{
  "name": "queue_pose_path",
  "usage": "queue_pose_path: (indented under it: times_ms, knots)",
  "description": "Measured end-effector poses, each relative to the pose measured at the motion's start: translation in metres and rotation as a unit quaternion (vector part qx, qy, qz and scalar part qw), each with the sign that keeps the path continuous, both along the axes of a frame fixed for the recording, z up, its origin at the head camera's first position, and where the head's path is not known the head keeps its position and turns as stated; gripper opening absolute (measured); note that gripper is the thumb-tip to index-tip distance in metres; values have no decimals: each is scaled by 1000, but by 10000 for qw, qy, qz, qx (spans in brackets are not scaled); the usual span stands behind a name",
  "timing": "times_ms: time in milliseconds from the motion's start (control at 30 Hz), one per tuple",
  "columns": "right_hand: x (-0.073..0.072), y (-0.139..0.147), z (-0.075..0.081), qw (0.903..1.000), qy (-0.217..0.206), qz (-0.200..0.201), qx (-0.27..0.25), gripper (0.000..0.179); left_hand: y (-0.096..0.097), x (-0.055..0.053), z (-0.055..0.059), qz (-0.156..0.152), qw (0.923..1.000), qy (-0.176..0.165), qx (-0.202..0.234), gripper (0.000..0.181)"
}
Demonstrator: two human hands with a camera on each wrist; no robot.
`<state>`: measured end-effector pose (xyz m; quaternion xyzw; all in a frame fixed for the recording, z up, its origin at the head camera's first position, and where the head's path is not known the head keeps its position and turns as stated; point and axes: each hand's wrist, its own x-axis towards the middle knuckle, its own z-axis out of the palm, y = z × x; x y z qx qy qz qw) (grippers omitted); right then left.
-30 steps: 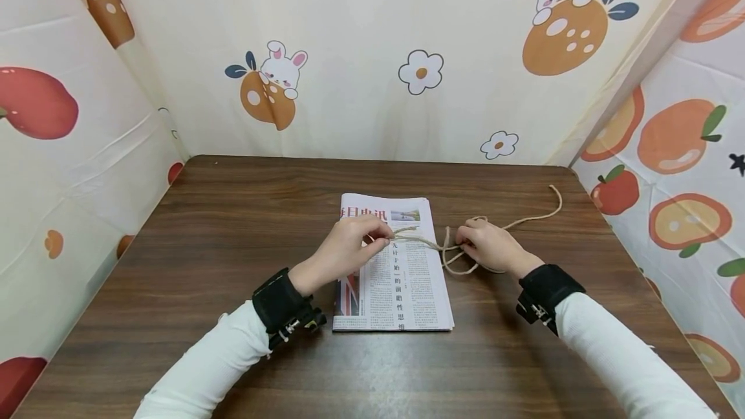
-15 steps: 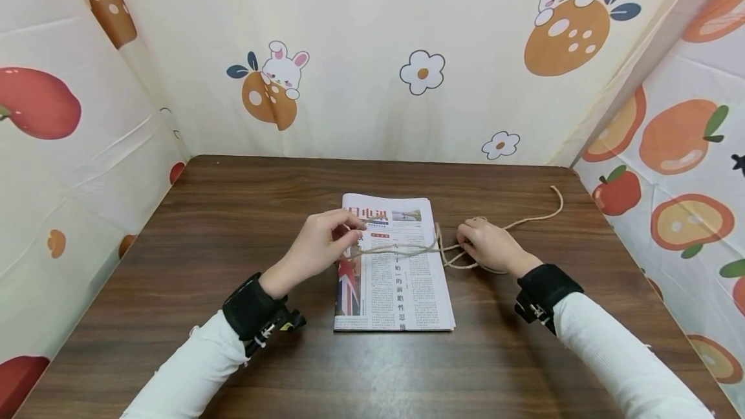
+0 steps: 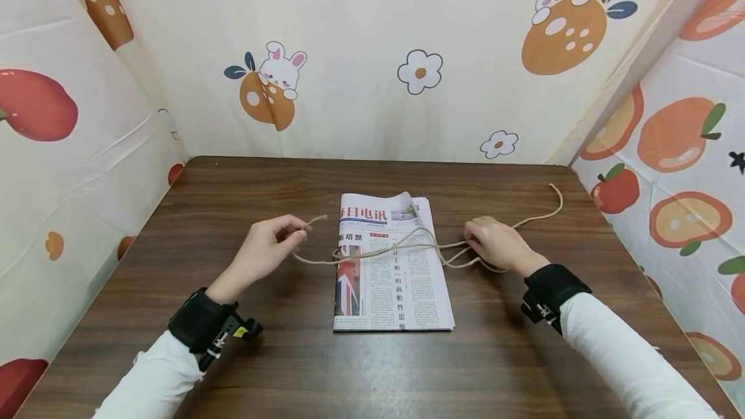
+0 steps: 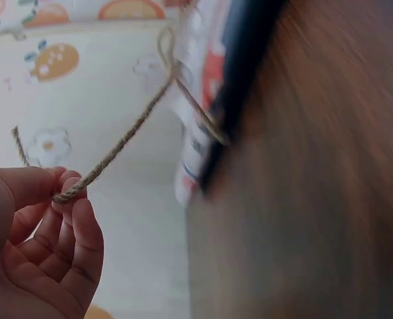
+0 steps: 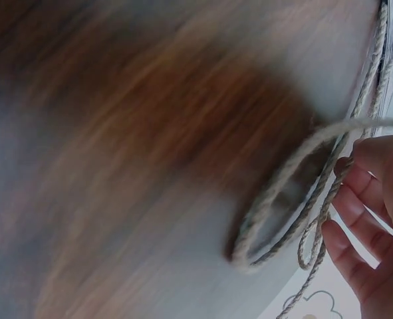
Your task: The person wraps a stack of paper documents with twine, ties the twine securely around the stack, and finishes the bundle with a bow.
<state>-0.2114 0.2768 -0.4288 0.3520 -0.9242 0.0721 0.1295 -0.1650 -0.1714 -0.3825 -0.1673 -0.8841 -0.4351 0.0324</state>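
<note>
A folded newspaper (image 3: pixel 381 299) lies flat on the brown table, with a dark edge along its underside. Tan twine (image 3: pixel 401 246) runs across it in strands, loops at its right side and crosses its left edge. Left of the newspaper, my left hand (image 3: pixel 269 247) pinches the twine near one end, thumb against fingertips; the short tail sticks out past the fingers (image 4: pixel 83 246). To the right, my right hand (image 3: pixel 499 243) holds a strand between thumb and fingers, as the right wrist view shows, beside a hanging loop of twine (image 5: pixel 249 242).
The twine's other tail (image 3: pixel 538 216) curves away on the table (image 3: pixel 262 354) beyond the right hand. Printed curtains (image 3: pixel 349 5) enclose the table at the back and both sides. Each wrist wears a black strap (image 3: pixel 200 322) with a small camera.
My left hand has moved left off the newspaper, drawing the twine across and past its left edge. The newspaper's top sheet has lifted at its upper edge. My right hand has barely moved.
</note>
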Motion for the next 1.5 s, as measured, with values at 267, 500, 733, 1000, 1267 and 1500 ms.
queue_pose_path:
  times_ms: [267, 500, 733, 1000, 1267, 1500]
  knots:
    - [-1, 8, 2, 9998, -39, -188, 90, 18, -39, 1, -15, 212, 9982, -479, -301, 18]
    - [0, 14, 2, 9994, 29, -333, 73, 18, -67, -3, -21, 590, 9952, -462, -624, 22]
    - [-2, 19, -2, 9989, 111, -454, 55, 19, -81, -9, -31, 746, 9924, -570, -791, 22]
    - [-3, 14, -3, 9994, 185, -288, 67, 19, -69, -13, -42, 602, 9886, -298, -1346, 15]
    - [0, -6, 6, 9998, 184, 32, -35, 16, -46, -8, -31, 613, 9785, 468, -1915, 19]
    - [2, -25, 5, 9995, 112, 302, 39, 14, -4, 2, -22, -164, 9676, 750, -2407, 11]
